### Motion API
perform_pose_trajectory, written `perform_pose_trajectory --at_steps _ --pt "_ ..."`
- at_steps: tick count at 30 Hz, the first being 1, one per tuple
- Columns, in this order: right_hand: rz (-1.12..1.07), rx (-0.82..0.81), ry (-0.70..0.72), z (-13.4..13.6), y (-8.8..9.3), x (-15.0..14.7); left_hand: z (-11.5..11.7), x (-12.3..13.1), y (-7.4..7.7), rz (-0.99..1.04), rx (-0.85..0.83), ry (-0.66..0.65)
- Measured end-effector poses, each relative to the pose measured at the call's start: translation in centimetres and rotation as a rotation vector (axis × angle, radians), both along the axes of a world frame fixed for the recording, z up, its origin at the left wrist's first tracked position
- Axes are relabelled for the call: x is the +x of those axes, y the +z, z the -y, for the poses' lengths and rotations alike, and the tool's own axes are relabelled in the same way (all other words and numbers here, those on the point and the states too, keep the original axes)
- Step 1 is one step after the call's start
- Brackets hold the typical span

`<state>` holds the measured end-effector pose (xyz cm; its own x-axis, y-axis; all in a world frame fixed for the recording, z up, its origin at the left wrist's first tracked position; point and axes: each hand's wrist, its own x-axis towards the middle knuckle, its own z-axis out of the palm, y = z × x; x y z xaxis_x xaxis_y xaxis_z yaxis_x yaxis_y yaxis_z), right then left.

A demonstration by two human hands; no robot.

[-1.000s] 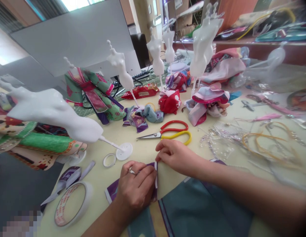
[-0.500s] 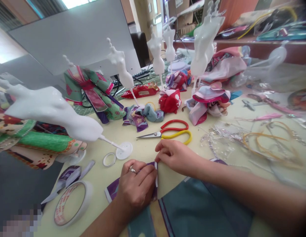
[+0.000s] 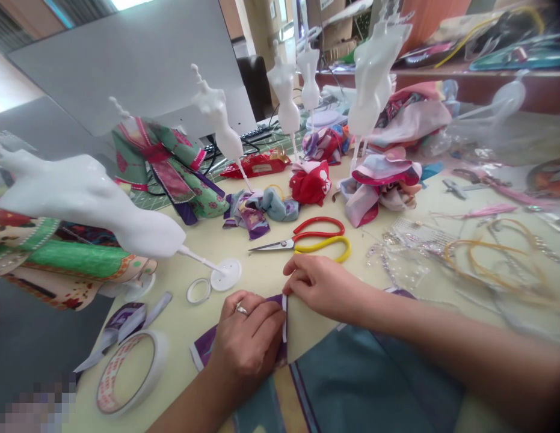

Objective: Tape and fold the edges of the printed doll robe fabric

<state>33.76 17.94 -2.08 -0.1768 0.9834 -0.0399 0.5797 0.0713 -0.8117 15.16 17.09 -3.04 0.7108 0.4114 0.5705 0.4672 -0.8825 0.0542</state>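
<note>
1. Purple printed cloth (image 3: pixel 204 347) lies flat on the cream tabletop (image 3: pixel 180 322), mostly beneath the left hand (image 3: pixel 246 340). We note a narrow white strip (image 3: pixel 284 319) standing along its edge, between both hands.
2. Left fingers (image 3: pixel 257 313) are close together and curled down, pressing on the cloth. We record a metal ring on one finger.
3. Right hand (image 3: pixel 322 287) has its fingertips (image 3: pixel 292 272) drawn into a narrow pinch at the top of the white strip.
4. Teal striped cloth (image 3: pixel 347 379) spreads below the right forearm, its straight edge just beside the purple cloth.
5. Scissors (image 3: pixel 302 237) with steel blades and red and yellow loop handles lie near the right hand, not touching it, with open tabletop between.
6. On the left we find a white tape roll (image 3: pixel 130 373), a clear ring (image 3: pixel 198 291), and a round white stand base (image 3: pixel 225 273) carrying a glossy, tilted dress form (image 3: pixel 90 204).
7. Farther off, a crumpled red cloth bundle (image 3: pixel 310 183) sits on the table, and gold cord (image 3: pixel 487 255) lies in loose curves at right.
</note>
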Motion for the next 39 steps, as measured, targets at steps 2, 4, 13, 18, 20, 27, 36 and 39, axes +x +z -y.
perform_pose_trajectory --at_steps 2,4,13,18,20,27,36,39 --pt "0.002 0.001 0.002 0.05 -0.02 0.02 0.01 -0.03 0.06 -0.009 -0.007 0.003" --pt "0.005 0.000 0.004 0.12 -0.01 0.06 0.02 -0.05 0.11 -0.015 -0.014 0.005" --pt "0.023 0.004 0.014 0.01 0.16 0.08 0.01 -0.08 0.00 -0.036 -0.055 0.006" --pt "0.026 0.011 0.012 -0.02 0.26 0.06 -0.07 -0.13 0.05 -0.043 -0.065 0.007" --pt "0.027 0.010 0.013 0.00 0.31 0.07 -0.09 -0.20 0.06 -0.042 -0.071 0.007" --pt "0.029 0.011 0.012 -0.04 0.35 0.09 -0.14 -0.42 -0.09 -0.039 -0.111 0.010" --pt "0.038 0.016 0.018 -0.09 0.44 0.08 -0.20 -0.42 0.23 -0.047 -0.168 0.023" --pt "0.037 0.014 0.016 -0.10 0.41 0.08 -0.18 -0.38 0.25 -0.043 -0.197 0.035"
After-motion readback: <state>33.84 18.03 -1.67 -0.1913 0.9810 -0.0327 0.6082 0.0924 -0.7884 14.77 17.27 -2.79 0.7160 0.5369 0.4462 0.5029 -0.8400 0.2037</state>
